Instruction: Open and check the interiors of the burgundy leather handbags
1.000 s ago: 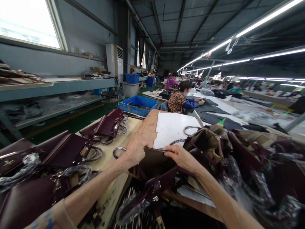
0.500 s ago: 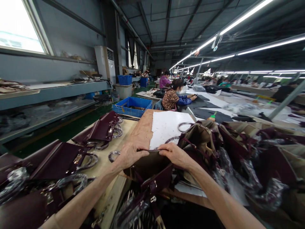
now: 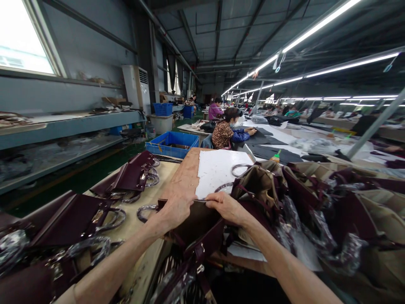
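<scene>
A dark maroon handbag [image 3: 210,236] with a beige-brown lining hangs open at the near table edge, its front flap and metal fittings toward me. My left hand [image 3: 179,207] pinches the bag's far top rim. Close to its right, my right hand [image 3: 225,205] grips the same rim between thumb and fingers. A plastic-wrapped handle [image 3: 146,212] sticks out left of my left hand. White paper [image 3: 218,169] lies on the brown board [image 3: 181,177] just beyond the bag.
Maroon bags [image 3: 71,217] lie on the left table; open bags [image 3: 332,207] crowd the right. A blue crate [image 3: 172,144] stands beyond the board. A person in a patterned top [image 3: 222,134] sits ahead, near a bottle with a green tip [image 3: 276,156].
My left hand has shifted right along the rim, closer to my right hand, and its fingers have curled in. The whole view has moved slightly.
</scene>
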Demonstrator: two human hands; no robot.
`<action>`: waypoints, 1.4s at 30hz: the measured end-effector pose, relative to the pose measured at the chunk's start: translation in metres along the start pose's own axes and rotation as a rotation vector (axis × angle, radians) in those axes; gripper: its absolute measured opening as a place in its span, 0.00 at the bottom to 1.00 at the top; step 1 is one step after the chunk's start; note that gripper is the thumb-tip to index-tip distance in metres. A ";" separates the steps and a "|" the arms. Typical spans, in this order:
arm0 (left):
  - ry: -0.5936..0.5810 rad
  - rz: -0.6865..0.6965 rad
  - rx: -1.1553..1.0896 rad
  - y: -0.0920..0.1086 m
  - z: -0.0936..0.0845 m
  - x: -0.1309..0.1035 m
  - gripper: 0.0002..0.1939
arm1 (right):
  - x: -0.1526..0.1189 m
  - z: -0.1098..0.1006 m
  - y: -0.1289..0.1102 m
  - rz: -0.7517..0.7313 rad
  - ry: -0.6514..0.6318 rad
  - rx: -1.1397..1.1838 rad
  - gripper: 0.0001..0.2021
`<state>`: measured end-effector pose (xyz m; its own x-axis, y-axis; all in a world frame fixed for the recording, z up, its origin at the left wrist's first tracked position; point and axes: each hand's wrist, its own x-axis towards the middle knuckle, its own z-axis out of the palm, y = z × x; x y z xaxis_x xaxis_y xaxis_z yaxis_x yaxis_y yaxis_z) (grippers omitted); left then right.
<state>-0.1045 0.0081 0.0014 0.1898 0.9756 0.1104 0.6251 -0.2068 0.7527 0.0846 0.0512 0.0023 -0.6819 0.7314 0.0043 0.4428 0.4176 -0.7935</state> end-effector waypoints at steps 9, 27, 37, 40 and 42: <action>0.046 0.134 0.335 -0.002 0.007 0.002 0.14 | 0.000 0.001 0.000 -0.010 0.002 0.027 0.09; 0.062 0.123 0.438 -0.003 -0.006 -0.005 0.13 | 0.000 0.004 -0.016 -0.028 0.115 -0.373 0.11; 0.069 0.020 0.177 -0.056 -0.049 -0.040 0.17 | 0.006 0.006 -0.015 0.010 0.094 -0.320 0.12; 0.062 0.012 0.105 -0.059 -0.048 -0.040 0.16 | 0.006 0.007 -0.016 0.034 0.101 -0.324 0.12; 0.061 -0.004 0.061 -0.059 -0.048 -0.038 0.15 | 0.006 0.009 -0.016 0.047 0.105 -0.329 0.12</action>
<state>-0.1847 -0.0135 -0.0165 0.1417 0.9788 0.1482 0.6712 -0.2050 0.7124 0.0684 0.0438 0.0101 -0.6001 0.7985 0.0484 0.6481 0.5207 -0.5557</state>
